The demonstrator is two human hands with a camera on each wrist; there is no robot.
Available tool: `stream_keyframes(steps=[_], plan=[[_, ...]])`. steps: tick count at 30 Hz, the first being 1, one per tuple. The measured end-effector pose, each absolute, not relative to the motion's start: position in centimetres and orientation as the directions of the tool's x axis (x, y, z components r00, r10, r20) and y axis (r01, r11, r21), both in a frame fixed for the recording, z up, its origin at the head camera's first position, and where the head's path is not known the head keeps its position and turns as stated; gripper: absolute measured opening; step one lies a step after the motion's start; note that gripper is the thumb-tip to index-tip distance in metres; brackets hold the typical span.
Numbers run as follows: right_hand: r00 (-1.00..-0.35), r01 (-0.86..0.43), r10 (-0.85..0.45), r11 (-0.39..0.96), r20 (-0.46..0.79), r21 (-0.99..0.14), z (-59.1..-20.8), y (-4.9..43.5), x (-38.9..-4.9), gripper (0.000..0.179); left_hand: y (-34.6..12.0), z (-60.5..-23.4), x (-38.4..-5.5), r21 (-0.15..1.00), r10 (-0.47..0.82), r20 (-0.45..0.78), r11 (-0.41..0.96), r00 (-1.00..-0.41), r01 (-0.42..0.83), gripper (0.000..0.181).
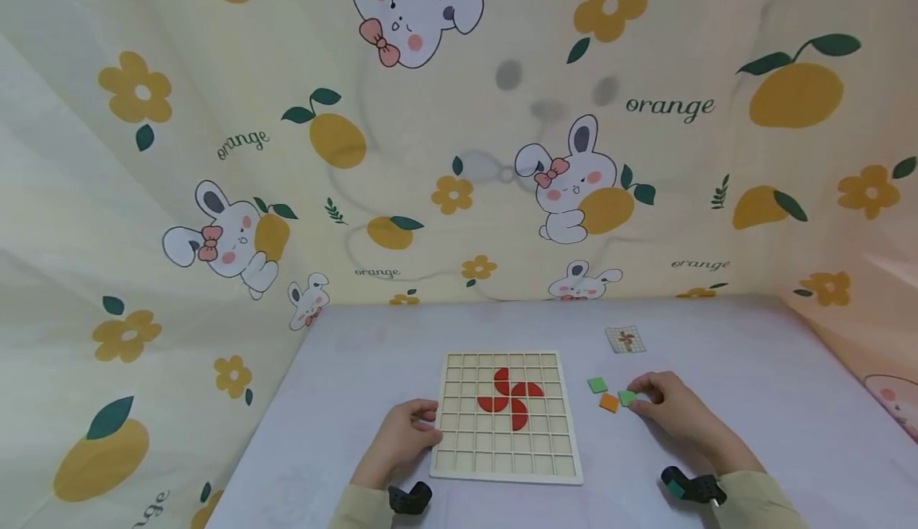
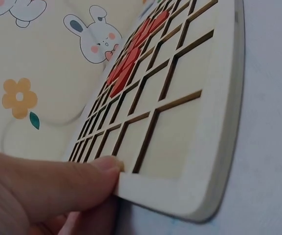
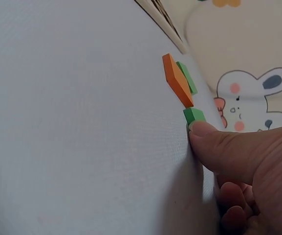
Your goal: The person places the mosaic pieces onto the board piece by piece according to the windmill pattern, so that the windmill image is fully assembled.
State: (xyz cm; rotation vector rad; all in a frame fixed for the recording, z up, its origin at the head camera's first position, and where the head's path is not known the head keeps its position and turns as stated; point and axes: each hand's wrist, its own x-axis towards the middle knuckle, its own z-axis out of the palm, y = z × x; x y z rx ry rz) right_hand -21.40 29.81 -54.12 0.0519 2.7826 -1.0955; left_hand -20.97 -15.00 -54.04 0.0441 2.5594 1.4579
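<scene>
A pale wooden grid board [image 1: 505, 469] lies on the table with several red curved pieces [image 1: 493, 404] forming a pinwheel in its cells. My left hand [image 1: 403, 437] grips the board's left edge. In the left wrist view the thumb [image 2: 89, 183] presses on the rim, with the other fingers mostly hidden below. To the right of the board, my right hand [image 1: 674, 409] pinches a green square tile [image 1: 627, 397] between thumb and finger. Beside that tile lie an orange tile [image 1: 609, 402] and another green tile [image 1: 598, 385]. The right wrist view shows the pinched green tile [image 3: 193, 115] close to the orange one [image 3: 177, 81].
A small pattern card [image 1: 626, 339] with a red pinwheel lies behind the tiles. The table [image 1: 301, 433] has a whitish cover. A curtain [image 1: 445, 115] printed with rabbits and oranges hangs behind and at the sides. Black devices [image 1: 410, 499] sit at both wrists.
</scene>
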Motion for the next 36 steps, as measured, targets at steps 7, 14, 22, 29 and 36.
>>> stream_keyframes(steps=[7, 14, 22, 29, 36], plan=[[-0.989, 0.091, -0.013, 0.737, -0.149, -0.669, -54.02, 29.75, -21.14, 0.034, -14.94, -54.25, -21.23, 0.867, 0.11, -0.177, 0.488, -0.978, -0.102, 0.05], [-0.99, 0.105, 0.007, 0.713, -0.143, -0.693, -54.15, 29.23, -21.35, 0.03, -14.89, -53.96, -20.78, 0.869, 0.067, -0.196, 0.474, -0.978, -0.141, 0.052], [-0.995, 0.071, 0.0, 0.712, -0.101, -0.698, -54.34, 29.05, -20.86, 0.019, -15.32, -54.23, -20.25, 0.872, 0.076, -0.201, 0.467, -0.977, -0.144, 0.052], [-0.999, 0.043, 0.018, 0.717, -0.043, -0.695, -53.95, 29.63, -20.7, 0.019, -15.14, -54.47, -20.41, 0.884, 0.097, -0.182, 0.452, -0.979, -0.119, 0.051], [-0.998, 0.06, 0.055, 0.657, -0.032, -0.752, -53.47, 29.39, -20.84, 0.026, -14.82, -54.45, -20.49, 0.87, 0.083, -0.188, 0.477, -0.979, -0.127, 0.05]])
